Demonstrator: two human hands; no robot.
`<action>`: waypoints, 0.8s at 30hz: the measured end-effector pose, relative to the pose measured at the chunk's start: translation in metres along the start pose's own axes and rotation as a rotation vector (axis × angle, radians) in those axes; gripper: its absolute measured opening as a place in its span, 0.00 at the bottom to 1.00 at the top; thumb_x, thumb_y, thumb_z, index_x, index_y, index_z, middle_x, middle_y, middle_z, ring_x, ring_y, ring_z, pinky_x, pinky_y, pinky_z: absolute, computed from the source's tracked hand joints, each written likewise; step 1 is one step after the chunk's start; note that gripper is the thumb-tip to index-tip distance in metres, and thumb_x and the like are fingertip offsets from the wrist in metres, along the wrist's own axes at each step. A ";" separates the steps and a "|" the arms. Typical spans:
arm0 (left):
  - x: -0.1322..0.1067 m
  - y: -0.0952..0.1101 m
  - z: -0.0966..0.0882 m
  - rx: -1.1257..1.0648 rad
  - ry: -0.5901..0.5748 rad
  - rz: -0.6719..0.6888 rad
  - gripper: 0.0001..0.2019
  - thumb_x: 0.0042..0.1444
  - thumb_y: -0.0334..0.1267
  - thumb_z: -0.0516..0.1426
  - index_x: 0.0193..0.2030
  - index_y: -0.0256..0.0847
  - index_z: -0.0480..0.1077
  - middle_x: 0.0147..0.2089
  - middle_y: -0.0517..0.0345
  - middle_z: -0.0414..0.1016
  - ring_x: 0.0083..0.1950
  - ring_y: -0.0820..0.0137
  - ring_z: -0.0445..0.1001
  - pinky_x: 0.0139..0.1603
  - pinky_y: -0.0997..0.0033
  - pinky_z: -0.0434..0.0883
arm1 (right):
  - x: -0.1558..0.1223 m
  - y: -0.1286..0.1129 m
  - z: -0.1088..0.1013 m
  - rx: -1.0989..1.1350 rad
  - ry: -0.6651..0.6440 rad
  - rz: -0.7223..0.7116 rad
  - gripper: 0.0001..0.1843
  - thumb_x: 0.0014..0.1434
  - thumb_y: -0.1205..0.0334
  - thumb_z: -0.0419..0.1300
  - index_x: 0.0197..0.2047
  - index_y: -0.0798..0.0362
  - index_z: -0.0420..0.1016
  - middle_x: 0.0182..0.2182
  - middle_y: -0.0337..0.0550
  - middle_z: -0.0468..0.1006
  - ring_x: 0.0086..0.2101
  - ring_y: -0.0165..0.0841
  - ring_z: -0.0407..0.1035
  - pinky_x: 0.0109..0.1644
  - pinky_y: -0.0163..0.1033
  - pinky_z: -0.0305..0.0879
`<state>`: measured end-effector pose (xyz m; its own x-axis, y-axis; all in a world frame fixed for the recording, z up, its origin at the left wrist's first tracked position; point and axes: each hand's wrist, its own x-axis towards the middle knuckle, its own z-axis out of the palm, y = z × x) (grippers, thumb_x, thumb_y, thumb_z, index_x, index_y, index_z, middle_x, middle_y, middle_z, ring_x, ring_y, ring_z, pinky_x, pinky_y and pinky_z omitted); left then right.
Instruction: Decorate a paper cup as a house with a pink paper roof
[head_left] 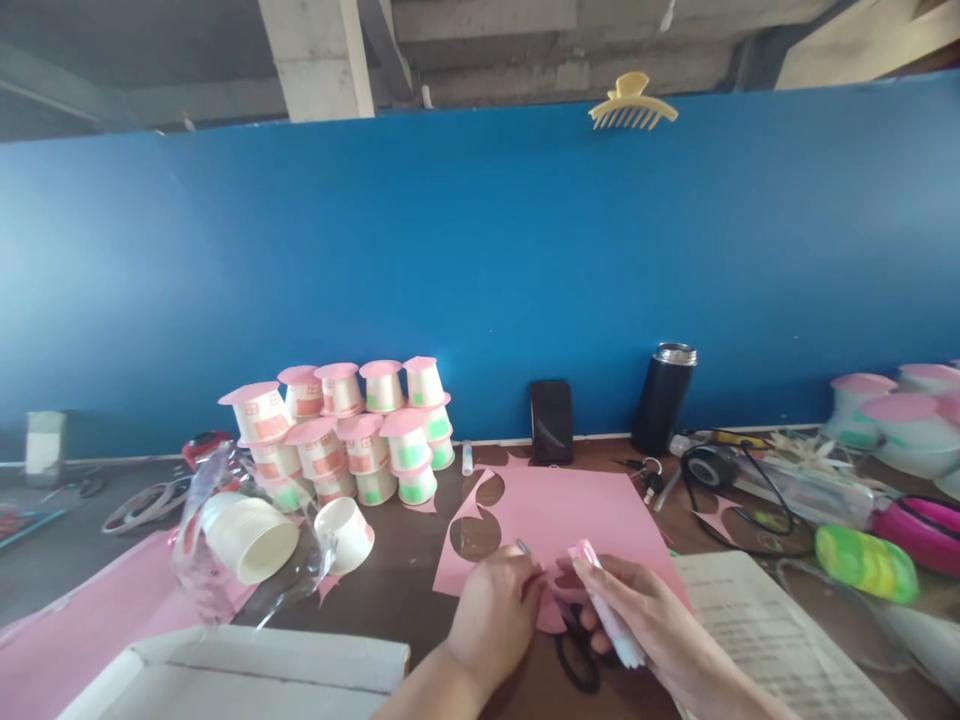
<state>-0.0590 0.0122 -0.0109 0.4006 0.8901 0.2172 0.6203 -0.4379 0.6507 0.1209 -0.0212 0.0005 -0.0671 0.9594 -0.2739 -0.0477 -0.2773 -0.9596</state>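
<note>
My right hand [637, 612] is closed around a slim pink-and-white tube [611, 615], tilted with its pink end up and toward my left hand. My left hand [499, 610] is curled into a fist, its fingertips close to the tube's pink end. What it pinches is hidden, though a small grey-blue tip shows above the knuckles. Both hands are over the near part of a pink paper sheet [585, 505], which has round holes cut at its left side. Black scissor handles [577, 660] lie partly hidden between my hands.
Stacked paper cups with pink tops [360, 440] stand at left, near loose white cups [345, 535] and a white box [247, 675]. Behind the sheet are a phone [551, 422] and a black flask [664, 400]. Right are a printed page [780, 630], cables and a green-yellow roll [866, 563].
</note>
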 end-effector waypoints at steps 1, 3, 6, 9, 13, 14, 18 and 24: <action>0.001 -0.001 -0.001 0.004 0.014 -0.029 0.10 0.58 0.32 0.51 0.27 0.41 0.69 0.31 0.59 0.70 0.34 0.71 0.68 0.34 0.74 0.59 | 0.000 -0.001 0.000 0.023 0.020 -0.007 0.28 0.56 0.39 0.60 0.44 0.56 0.78 0.22 0.38 0.77 0.19 0.24 0.68 0.20 0.26 0.60; 0.004 -0.003 -0.004 0.012 0.026 -0.098 0.13 0.59 0.35 0.51 0.22 0.40 0.64 0.26 0.61 0.65 0.29 0.72 0.65 0.30 0.73 0.57 | -0.001 -0.002 -0.002 0.072 0.066 -0.036 0.26 0.56 0.40 0.60 0.44 0.55 0.79 0.26 0.41 0.78 0.23 0.28 0.71 0.24 0.29 0.65; 0.009 -0.005 -0.015 0.017 -0.001 -0.177 0.17 0.59 0.40 0.51 0.19 0.41 0.58 0.20 0.65 0.58 0.23 0.75 0.58 0.24 0.74 0.51 | -0.003 -0.005 -0.006 0.115 0.116 -0.113 0.25 0.57 0.41 0.60 0.44 0.53 0.80 0.29 0.42 0.80 0.30 0.34 0.73 0.32 0.34 0.71; 0.010 -0.001 -0.035 0.034 -0.022 -0.176 0.20 0.58 0.45 0.53 0.18 0.41 0.56 0.19 0.66 0.54 0.22 0.76 0.54 0.23 0.73 0.48 | -0.007 -0.010 -0.008 0.019 0.173 -0.187 0.26 0.56 0.40 0.60 0.44 0.53 0.81 0.21 0.40 0.76 0.29 0.36 0.72 0.36 0.36 0.71; 0.006 0.007 -0.052 0.089 -0.031 -0.120 0.23 0.60 0.51 0.51 0.18 0.40 0.59 0.20 0.65 0.56 0.23 0.75 0.54 0.25 0.73 0.49 | -0.010 -0.011 -0.004 -0.060 0.165 -0.191 0.29 0.57 0.38 0.58 0.48 0.54 0.79 0.12 0.33 0.65 0.19 0.30 0.64 0.26 0.33 0.64; 0.005 0.009 -0.052 0.120 -0.058 -0.119 0.24 0.61 0.52 0.49 0.19 0.40 0.61 0.20 0.64 0.58 0.23 0.75 0.55 0.26 0.73 0.50 | -0.010 -0.010 -0.002 -0.069 0.148 -0.194 0.29 0.57 0.39 0.58 0.49 0.54 0.79 0.13 0.32 0.64 0.18 0.29 0.62 0.24 0.32 0.62; 0.004 0.009 -0.042 0.208 -0.166 -0.147 0.24 0.60 0.54 0.49 0.20 0.40 0.64 0.21 0.60 0.62 0.23 0.73 0.57 0.26 0.71 0.52 | -0.008 -0.003 0.003 -0.136 0.056 -0.239 0.29 0.59 0.40 0.58 0.50 0.55 0.77 0.20 0.36 0.71 0.21 0.29 0.63 0.25 0.33 0.61; 0.006 -0.001 -0.037 0.176 -0.206 -0.135 0.18 0.56 0.43 0.52 0.17 0.40 0.62 0.20 0.61 0.59 0.23 0.73 0.57 0.26 0.71 0.52 | -0.010 0.002 0.004 -0.262 0.062 -0.264 0.25 0.60 0.41 0.56 0.44 0.54 0.77 0.25 0.40 0.76 0.27 0.34 0.70 0.31 0.35 0.65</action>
<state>-0.0819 0.0228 0.0170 0.4236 0.9055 -0.0269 0.7774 -0.3482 0.5238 0.1174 -0.0311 0.0019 -0.0258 0.9996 -0.0103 0.2019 -0.0048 -0.9794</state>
